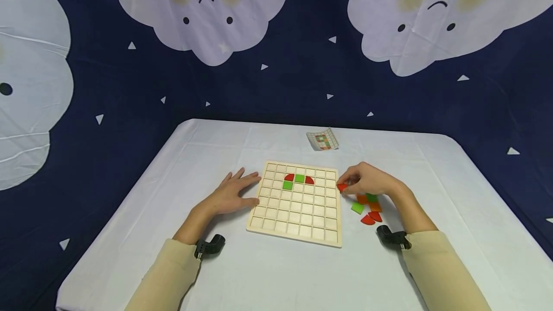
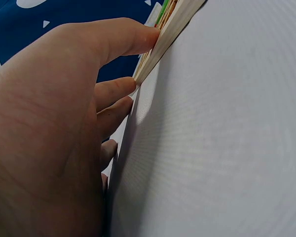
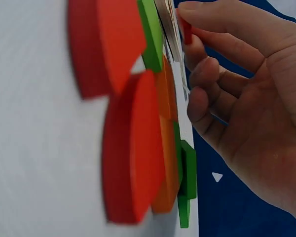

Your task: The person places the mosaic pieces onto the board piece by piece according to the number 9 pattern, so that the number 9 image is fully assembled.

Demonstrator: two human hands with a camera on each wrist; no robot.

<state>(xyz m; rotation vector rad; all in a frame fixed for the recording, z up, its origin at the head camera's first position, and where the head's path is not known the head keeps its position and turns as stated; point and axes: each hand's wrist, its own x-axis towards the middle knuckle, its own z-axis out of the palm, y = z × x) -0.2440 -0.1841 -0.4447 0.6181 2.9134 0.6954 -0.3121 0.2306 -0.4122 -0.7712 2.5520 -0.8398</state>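
A wooden grid board (image 1: 318, 234) lies on the table between the hands. In its far rows sit a red quarter-round tile (image 1: 289, 177), a green square tile (image 1: 299, 178), a second red quarter-round (image 1: 309, 180) and another green square (image 1: 287, 185). Thumb and forefinger of my left hand (image 1: 231, 197) touch the board's left edge, the fingers spread. At the right edge, my right hand (image 1: 372, 180) pinches a red tile (image 3: 186, 30) between thumb and fingertips; its full outline is hidden. Beneath that hand lie loose tiles, including a green square (image 1: 357, 208) and red quarter-rounds (image 1: 368, 220).
Orange tiles (image 1: 375, 207) and a darker green one (image 1: 371, 197) lie in the loose group, partly under the right hand. A small curled pattern card (image 1: 323, 140) rests behind the board on the white-covered table (image 1: 268, 277). A dark blue cloud-print cloth (image 1: 302, 80) hangs behind.
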